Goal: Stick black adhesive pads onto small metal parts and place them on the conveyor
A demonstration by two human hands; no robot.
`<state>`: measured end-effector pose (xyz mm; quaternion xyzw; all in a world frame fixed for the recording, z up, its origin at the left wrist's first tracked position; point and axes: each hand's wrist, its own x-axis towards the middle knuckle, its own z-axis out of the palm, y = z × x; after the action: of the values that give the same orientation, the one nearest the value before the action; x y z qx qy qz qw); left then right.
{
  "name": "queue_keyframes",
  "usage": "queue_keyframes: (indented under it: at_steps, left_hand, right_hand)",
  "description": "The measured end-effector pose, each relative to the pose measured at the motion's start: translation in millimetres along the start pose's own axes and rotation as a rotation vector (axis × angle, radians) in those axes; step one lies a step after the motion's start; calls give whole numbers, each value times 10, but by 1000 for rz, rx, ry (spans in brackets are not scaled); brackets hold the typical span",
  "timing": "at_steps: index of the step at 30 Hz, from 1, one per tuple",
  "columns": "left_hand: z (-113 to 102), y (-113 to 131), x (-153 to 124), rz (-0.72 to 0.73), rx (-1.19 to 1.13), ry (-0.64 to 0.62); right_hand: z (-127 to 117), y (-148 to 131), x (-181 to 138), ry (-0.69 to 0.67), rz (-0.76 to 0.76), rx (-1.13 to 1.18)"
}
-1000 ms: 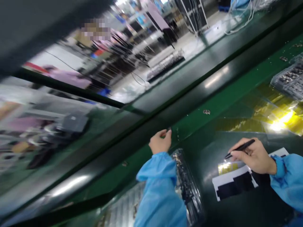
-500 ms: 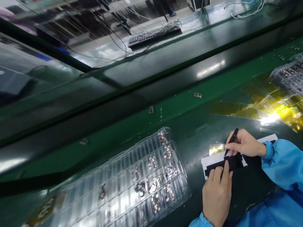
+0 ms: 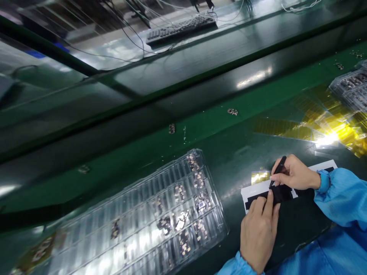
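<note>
My right hand [image 3: 295, 173] is closed in a pinch around slim black tweezers [image 3: 278, 168]. Their tip points down at a black piece [image 3: 282, 194] on a white backing sheet [image 3: 247, 191]. My left hand [image 3: 259, 229] lies palm down with its fingers stretched out. Its fingertips press on the black piece close to the tweezer tip. Just behind the sheet is a small yellow film piece [image 3: 259, 177]. Part of the black piece is hidden under my fingers.
A clear compartment tray [image 3: 137, 214] with several small circuit boards lies to the left. Yellow film strips [image 3: 329, 126] and another clear tray [image 3: 351, 86] are at the right. Loose small parts [image 3: 232, 111] lie along the green bench. A keyboard [image 3: 182, 30] sits behind the dark ledge.
The camera view has shifted slightly, so the bench and trays appear a little further left and up. Both hands stay at the black piece, the tweezers still in my right hand.
</note>
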<state>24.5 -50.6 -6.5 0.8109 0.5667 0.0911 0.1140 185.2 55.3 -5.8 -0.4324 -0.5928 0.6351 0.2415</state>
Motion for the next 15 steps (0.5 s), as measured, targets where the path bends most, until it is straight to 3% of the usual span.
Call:
queue_keyframes:
  at_steps: [15]
  left_hand:
    - [12,-10,0,-16,-27,20]
  right_hand:
    - [24,15,3,5,17,93]
